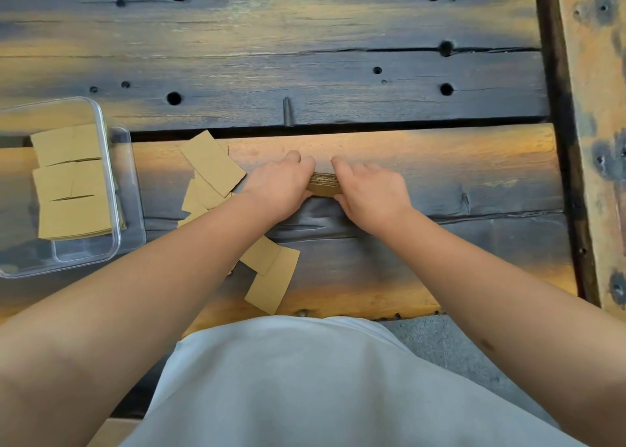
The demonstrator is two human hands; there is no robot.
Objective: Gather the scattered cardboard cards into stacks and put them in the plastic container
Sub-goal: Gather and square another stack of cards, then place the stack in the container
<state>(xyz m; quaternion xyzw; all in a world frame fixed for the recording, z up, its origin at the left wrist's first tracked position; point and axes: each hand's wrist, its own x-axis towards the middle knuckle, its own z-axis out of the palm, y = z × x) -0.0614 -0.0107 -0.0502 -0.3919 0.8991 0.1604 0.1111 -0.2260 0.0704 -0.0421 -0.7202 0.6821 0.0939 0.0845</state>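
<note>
Left hand, right hand grip card stack between them.

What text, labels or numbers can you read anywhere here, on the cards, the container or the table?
None can be read.
Stack held between left hand and right hand: only plain edges show.
Loose cards: blank brown faces.
Cards in the container: blank too.
Container: clear plastic, no label visible.
Table: only holes and cracks, no marks.

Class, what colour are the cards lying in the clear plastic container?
Tan brown cardboard cards, seen in the head view.
</note>
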